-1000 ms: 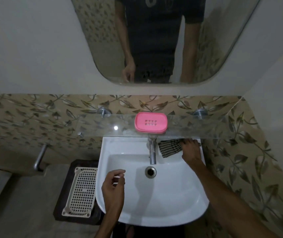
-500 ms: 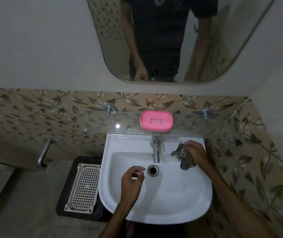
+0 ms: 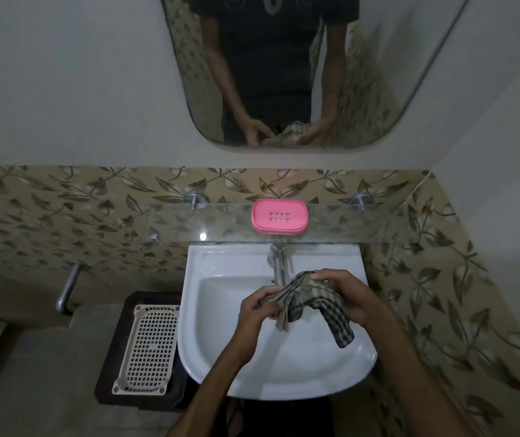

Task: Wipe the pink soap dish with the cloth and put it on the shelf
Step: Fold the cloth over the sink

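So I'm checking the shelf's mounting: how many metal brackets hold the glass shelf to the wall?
2 show: the left bracket behind the glass shelf, and the right bracket past the pink soap dish. That dish could hide another.

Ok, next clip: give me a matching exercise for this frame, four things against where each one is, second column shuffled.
Things:
1. pink soap dish
2. checked cloth
3. white perforated tray
4. tap

Places:
A. on the dark stand left of the basin
B. at the back rim of the white basin
C. on the glass shelf
D. held by the left hand and right hand above the basin

Pairs: 1-C, 2-D, 3-A, 4-B
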Demonstrator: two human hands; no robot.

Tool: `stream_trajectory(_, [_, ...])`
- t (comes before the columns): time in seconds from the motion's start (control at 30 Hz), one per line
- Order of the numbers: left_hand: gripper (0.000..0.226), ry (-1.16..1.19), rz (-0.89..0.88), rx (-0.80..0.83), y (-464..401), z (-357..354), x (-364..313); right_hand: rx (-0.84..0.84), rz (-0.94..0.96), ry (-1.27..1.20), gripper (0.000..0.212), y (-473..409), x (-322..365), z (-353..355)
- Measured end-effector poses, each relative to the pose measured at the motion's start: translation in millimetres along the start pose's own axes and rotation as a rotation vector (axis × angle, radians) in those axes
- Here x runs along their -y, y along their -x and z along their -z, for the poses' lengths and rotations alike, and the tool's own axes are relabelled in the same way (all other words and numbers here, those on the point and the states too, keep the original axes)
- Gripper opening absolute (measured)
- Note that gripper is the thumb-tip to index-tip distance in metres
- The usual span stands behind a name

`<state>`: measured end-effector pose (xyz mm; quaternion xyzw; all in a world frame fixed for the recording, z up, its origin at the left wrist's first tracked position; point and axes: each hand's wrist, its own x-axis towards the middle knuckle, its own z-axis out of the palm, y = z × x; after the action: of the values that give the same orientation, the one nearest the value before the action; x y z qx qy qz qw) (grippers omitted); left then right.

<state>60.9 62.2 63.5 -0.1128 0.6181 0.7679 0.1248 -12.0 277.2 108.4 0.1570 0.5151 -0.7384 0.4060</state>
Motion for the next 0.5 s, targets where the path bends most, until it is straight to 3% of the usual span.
stream_trajectory(0.13, [0.040,0.189,0.075,0.014,-2.5,14.8,-7.5,0.038,-0.041,-0.057,0.028,6.0,-5.4,1.4])
stream_trajectory(0.2, [0.043,0.202,0.084,0.050,-2.2,21.0,-12.1,0.080,-0.059,-0.033,0.040,7.6,-8.0,-1.7])
stream_trajectory(0.27, [0.041,0.153,0.085,0.024,-2.2,24.8,-16.9,0.082,-0.029,0.085,0.038,11.9,-6.6,-9.8])
stream_trajectory(0.4, [0.035,0.067,0.027,-0.088,-4.5,31.9,-31.9,-0.086,0.334,0.545,0.004,25.7,-2.2,-19.5])
stream_trajectory(0.5, [0.024,0.055,-0.059,-0.101,-7.1,41.9,-48.5,-0.098,0.503,0.716,0.015,38.0,-0.8,-25.0])
